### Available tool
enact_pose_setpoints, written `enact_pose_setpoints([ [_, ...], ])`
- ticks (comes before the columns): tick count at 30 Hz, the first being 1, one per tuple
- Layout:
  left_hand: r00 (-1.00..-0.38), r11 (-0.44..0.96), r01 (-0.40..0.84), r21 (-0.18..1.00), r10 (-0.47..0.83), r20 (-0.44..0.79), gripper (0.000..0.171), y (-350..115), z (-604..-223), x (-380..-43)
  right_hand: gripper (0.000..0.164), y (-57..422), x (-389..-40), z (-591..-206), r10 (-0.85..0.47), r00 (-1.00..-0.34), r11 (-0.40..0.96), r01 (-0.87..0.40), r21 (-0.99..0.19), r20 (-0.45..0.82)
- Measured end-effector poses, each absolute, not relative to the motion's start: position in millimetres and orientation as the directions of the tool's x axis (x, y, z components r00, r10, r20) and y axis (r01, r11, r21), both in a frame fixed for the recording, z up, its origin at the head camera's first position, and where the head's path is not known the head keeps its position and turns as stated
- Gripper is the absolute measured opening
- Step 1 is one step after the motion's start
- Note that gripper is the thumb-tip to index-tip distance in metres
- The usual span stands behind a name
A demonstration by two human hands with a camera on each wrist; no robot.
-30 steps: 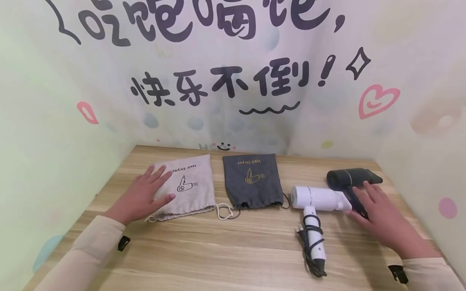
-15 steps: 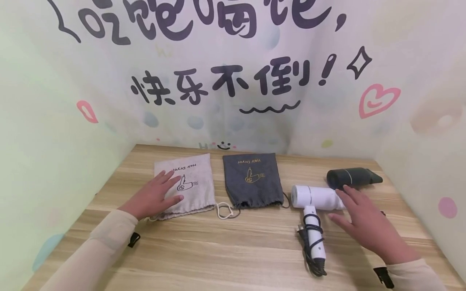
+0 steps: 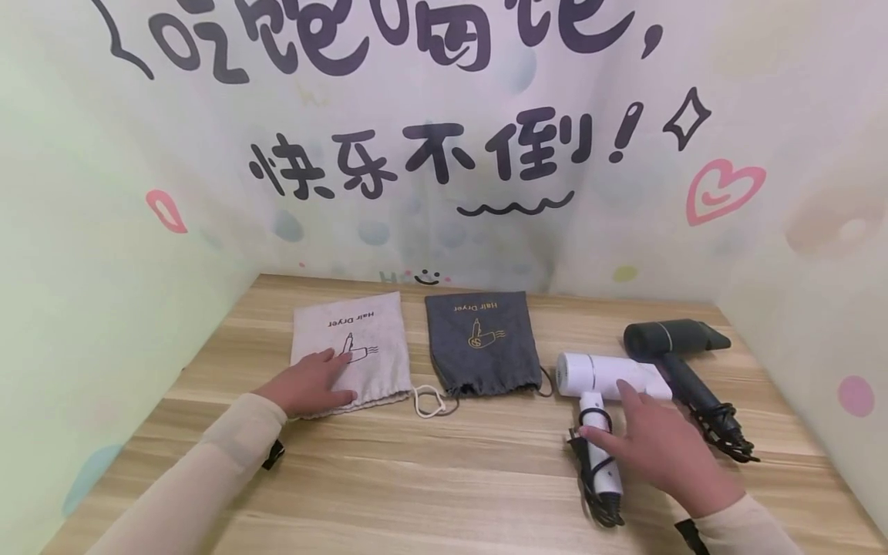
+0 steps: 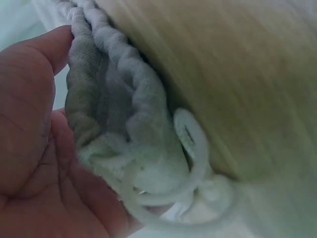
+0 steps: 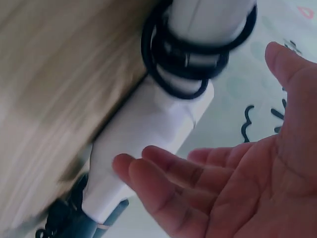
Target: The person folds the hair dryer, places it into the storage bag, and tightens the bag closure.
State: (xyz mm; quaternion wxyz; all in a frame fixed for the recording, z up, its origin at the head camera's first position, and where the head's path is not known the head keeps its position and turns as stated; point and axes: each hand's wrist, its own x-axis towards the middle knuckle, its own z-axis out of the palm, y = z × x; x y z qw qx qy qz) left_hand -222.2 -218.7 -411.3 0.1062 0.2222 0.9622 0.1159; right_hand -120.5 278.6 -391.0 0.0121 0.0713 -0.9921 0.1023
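A light drawstring pouch (image 3: pixel 381 339) lies flat on the table, printed with a hair dryer. Over its lower left part is my left hand (image 3: pixel 308 385), fingers extended. The left wrist view shows the thumb at the pouch's gathered mouth (image 4: pixel 143 99), beside the white drawstring (image 4: pixel 198 148). My right hand (image 3: pixel 662 451) is over a white hair dryer (image 3: pixel 603 374), thumb and fingers spread around the handle side without curling round it. Black cord (image 5: pixel 183 49) winds about that handle in the right wrist view. Whether the right fingertips touch the dryer I cannot tell.
A dark grey drawstring pouch (image 3: pixel 486 370) lies between the light pouch and the white dryer. Behind and right of the white dryer is a black hair dryer (image 3: pixel 676 339) with its cord wrapped. A printed cloth wall (image 3: pixel 430 231) stands behind the wooden table (image 3: pixel 430 478).
My left hand has moved right and slightly nearer over the light pouch. My right hand has moved left and nearer, from beside the black dryer to the white dryer's handle.
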Motion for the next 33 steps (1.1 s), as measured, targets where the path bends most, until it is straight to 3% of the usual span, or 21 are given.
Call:
enact_pose_setpoints([
  [6, -0.882, 0.889, 0.395, 0.232, 0.437, -0.174, 0.068, -214, -413, -220, 0.105, 261, -120, -399, -0.141, -0.99, 0.967, -0.139, -0.212, 0.008],
  [14, -0.885, 0.891, 0.393, 0.227, 0.433, -0.17, 0.068, -214, -414, -219, 0.119, 248, -118, -406, -0.131, -0.986, 0.982, -0.114, -0.152, -0.104],
  [33, -0.89, 0.899, 0.393, 0.192, 0.424, -0.164, 0.069, -214, -417, -222, 0.097, 258, -115, -414, -0.18, -0.983, 0.977, -0.175, -0.12, -0.03],
])
